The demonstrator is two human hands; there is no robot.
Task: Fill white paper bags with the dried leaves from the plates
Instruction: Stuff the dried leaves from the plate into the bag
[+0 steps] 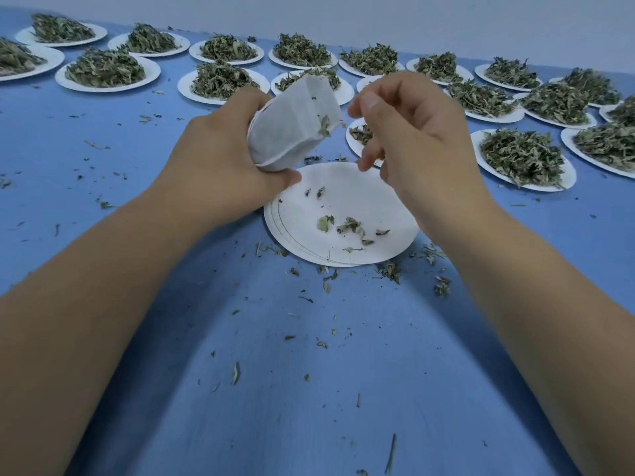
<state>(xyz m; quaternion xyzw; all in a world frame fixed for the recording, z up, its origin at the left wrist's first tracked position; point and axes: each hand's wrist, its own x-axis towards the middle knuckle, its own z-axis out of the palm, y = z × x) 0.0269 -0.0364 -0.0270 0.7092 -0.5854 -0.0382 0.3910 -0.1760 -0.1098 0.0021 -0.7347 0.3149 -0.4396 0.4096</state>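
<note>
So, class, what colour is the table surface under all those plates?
The table is plain blue; the head view shows it best.

Worked at a long table (86,149) covered in plain blue, set against a bare pale wall (378,15). Rows of matching white paper plates (153,72), each heaped with dried leaves (104,68), ran across it. It read as a small herb sorting or packing room, not a home kitchen. Loose leaf crumbs (390,271) littered the blue surface before me.
</note>
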